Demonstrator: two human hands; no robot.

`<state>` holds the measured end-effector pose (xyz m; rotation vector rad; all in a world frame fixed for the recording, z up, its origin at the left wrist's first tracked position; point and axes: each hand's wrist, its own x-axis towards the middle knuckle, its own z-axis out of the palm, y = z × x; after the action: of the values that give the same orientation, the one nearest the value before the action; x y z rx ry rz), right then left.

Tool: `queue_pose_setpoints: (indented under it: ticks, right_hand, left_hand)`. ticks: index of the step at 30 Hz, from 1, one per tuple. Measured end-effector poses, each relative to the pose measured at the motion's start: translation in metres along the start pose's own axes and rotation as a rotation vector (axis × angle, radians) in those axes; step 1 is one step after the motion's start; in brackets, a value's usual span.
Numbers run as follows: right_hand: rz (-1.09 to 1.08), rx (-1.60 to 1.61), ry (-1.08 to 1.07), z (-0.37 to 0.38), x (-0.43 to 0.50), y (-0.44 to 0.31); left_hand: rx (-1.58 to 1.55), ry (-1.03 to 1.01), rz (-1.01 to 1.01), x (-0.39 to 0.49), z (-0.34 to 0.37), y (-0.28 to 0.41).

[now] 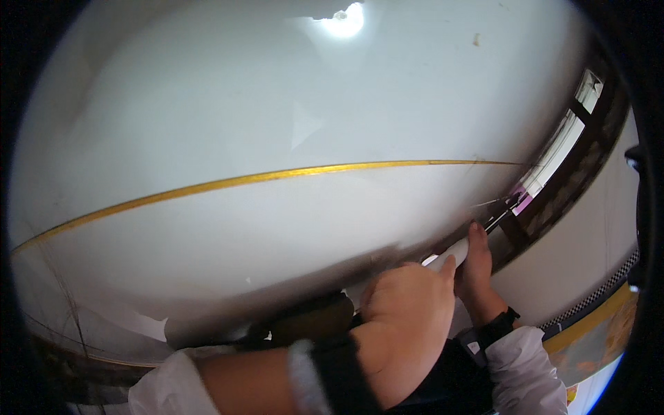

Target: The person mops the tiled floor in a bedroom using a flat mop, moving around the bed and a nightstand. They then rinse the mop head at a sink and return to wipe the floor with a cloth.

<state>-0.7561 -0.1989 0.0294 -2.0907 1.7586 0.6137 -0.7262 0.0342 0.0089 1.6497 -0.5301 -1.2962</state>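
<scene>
A white rounded object, its kind unclear, is between my two hands at the lower right of centre. My right hand is wrapped round its far end, the thumb pointing up along it. My left hand is curled against its near side with one digit extended onto it; most of the left fingers are hidden behind the hand. Beyond the hands spreads a large glossy pale panel, crossed by a narrow gold-coloured strip. Dark bands are on both wrists, and the pale sleeves are pushed back.
A bright light shows at the top of the pale surface. At the right runs a dark frame with bright window-like openings. Below it lie a checkered band and a yellow edge. A dark rounded object is behind my left forearm.
</scene>
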Motion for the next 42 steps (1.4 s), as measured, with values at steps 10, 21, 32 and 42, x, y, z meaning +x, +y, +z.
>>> queue_pose_setpoints:
  ticks: [10,21,32,42]
  right_hand:
    - [0.207,0.415,0.173,-0.037,0.092,0.013]
    - [-0.169,0.608,0.038,0.013,0.001,-0.092]
    - [-0.176,0.551,-0.146,0.027,-0.004,-0.131]
    - [0.000,0.451,-0.250,0.042,-0.061,-0.131]
  left_hand:
    - [0.135,0.050,0.041,-0.105,-0.066,-0.041]
    - [0.357,-0.067,-0.339,-0.150,-0.113,-0.058]
    - [0.509,-0.093,-0.801,-0.176,-0.137,-0.068]
    - [0.612,0.150,-0.662,-0.251,-0.186,-0.104]
